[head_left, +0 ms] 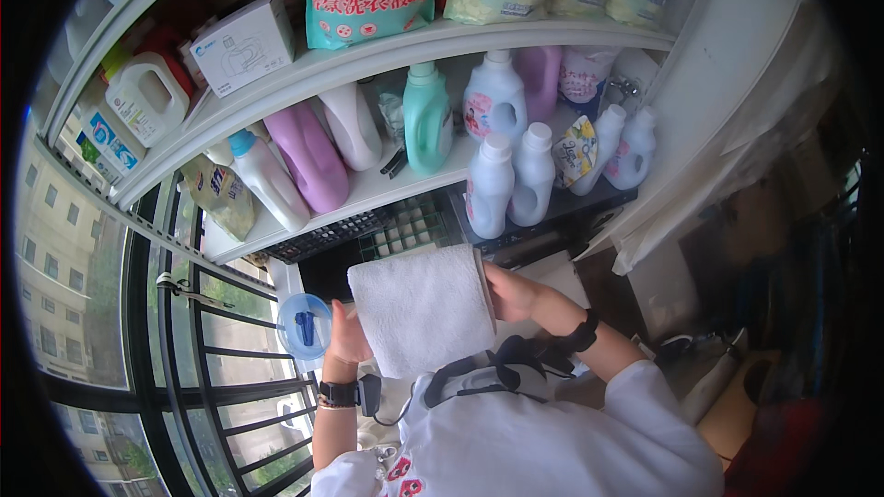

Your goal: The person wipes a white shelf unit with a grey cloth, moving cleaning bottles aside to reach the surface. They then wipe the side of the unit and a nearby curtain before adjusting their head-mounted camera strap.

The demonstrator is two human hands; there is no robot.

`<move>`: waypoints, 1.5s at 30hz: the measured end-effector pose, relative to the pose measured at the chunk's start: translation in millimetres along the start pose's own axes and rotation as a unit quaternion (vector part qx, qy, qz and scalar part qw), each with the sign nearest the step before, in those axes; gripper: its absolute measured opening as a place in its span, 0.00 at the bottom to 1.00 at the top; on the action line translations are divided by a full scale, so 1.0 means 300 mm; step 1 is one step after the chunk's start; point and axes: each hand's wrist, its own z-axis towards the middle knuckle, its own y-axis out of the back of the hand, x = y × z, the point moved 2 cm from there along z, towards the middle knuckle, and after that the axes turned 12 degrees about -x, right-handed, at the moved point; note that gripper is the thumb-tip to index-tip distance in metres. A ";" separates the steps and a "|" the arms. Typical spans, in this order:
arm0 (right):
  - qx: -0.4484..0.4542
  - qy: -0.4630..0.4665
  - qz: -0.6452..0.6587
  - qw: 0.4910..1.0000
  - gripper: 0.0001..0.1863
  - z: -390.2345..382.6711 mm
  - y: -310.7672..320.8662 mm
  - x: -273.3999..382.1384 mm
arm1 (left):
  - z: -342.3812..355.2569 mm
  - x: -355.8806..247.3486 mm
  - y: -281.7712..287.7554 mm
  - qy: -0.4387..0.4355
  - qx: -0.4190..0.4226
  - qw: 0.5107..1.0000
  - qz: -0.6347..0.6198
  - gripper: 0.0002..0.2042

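Shelves [378, 190] of bottles [426, 129] ahead of left hand [349, 340] and right hand [516, 295]. Gripping a folded towel [422, 311] from opposite sides, probably to keep layers together.

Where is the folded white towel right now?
In the head view, the towel is near the centre, held between the left hand and right hand, to the right of the blue tub.

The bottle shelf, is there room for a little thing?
Yes, a small bare strip up front, between the purple bottle and the small black object, in front of the white bottle. It's crowded further right, where pale blue bottles bunch together.
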 end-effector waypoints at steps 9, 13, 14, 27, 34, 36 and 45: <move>-0.015 -0.045 0.063 0.997 0.38 -0.028 0.086 -0.142 | 0.025 0.058 -0.028 0.004 -0.179 0.968 0.175 0.24; 0.024 -0.066 -0.010 0.997 0.38 -0.069 0.080 -0.184 | 0.010 0.035 -0.001 0.011 -0.213 0.969 0.122 0.20; 0.011 -0.049 -0.017 0.999 0.37 -0.072 0.077 -0.171 | 0.002 0.023 0.018 0.026 -0.212 0.971 0.104 0.20; 0.005 0.395 -0.299 0.869 0.18 -0.191 -0.080 -0.015 | -0.109 -0.064 -0.104 -0.221 -0.177 0.945 0.162 0.21; -0.107 0.292 -0.081 0.947 0.11 -0.154 0.034 -0.066 | -0.014 0.069 0.181 -0.206 -0.272 0.906 0.252 0.32; -0.174 0.326 -0.174 0.913 0.12 -0.151 0.088 -0.097 | 0.052 0.082 -0.091 -0.032 -0.178 0.982 0.051 0.39; -0.388 0.273 -0.160 0.865 0.15 -0.165 0.483 -0.511 | 0.328 0.337 -0.135 0.193 -0.153 0.894 0.374 0.27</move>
